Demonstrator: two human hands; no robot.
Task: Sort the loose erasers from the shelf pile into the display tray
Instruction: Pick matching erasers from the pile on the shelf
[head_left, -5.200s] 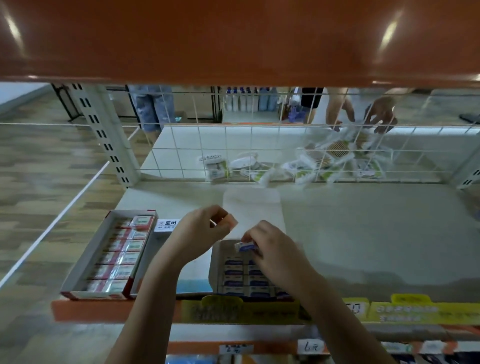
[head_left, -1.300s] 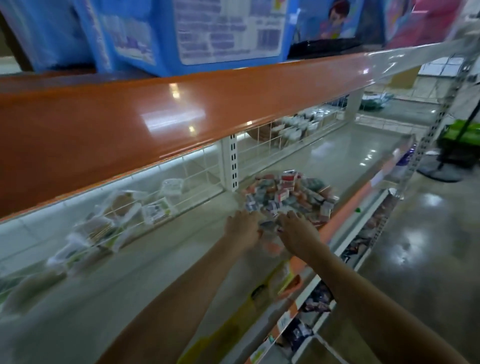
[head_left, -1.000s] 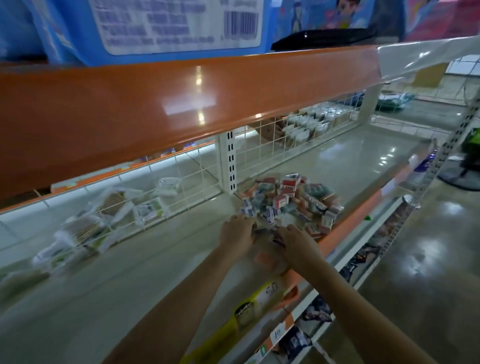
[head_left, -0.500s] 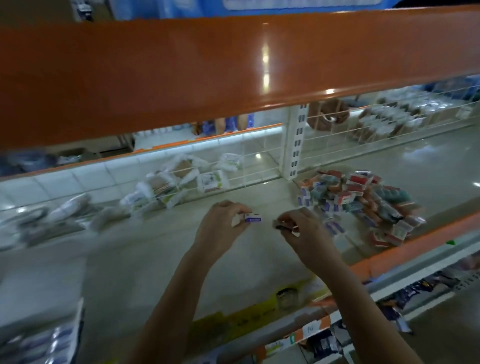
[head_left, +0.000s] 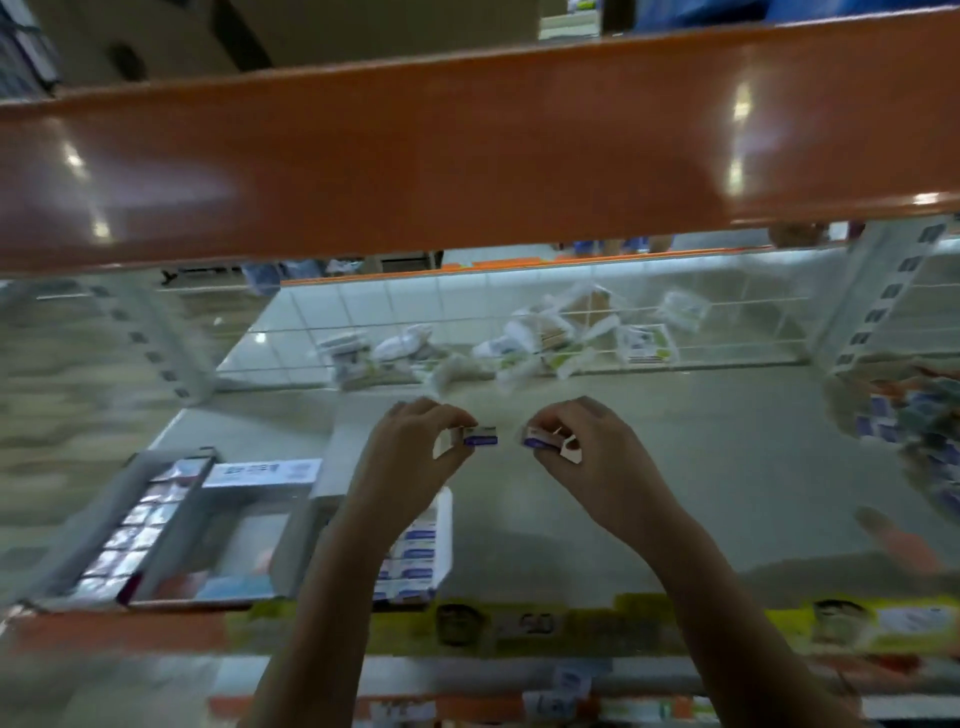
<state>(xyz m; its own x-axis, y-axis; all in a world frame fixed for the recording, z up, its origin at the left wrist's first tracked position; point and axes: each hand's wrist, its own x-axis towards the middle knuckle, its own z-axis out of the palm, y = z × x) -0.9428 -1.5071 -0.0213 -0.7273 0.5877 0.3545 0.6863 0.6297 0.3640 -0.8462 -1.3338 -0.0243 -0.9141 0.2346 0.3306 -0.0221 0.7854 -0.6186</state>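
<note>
My left hand (head_left: 410, 457) pinches a small white and blue eraser (head_left: 480, 435) above the grey shelf. My right hand (head_left: 597, 457) pinches another blue and white eraser (head_left: 540, 439) just to its right, with more white pieces between its fingers. Both hands hover side by side, a little apart. The display tray (head_left: 441, 525) with rows of blue-labelled erasers lies below my left forearm, partly hidden by it. The loose eraser pile (head_left: 914, 421) sits at the far right edge of the shelf.
A tray of red-labelled erasers (head_left: 130, 540) and a white open box (head_left: 234, 540) stand at the left front. Plastic-wrapped packs (head_left: 519, 343) lie behind the wire grid at the back. The orange upper shelf beam (head_left: 467, 150) hangs overhead. A yellow price strip (head_left: 623, 623) runs along the front edge.
My view swung left from the pile to the trays. Both hands came away from the pile, each carrying an eraser, and now hover above the blue eraser tray.
</note>
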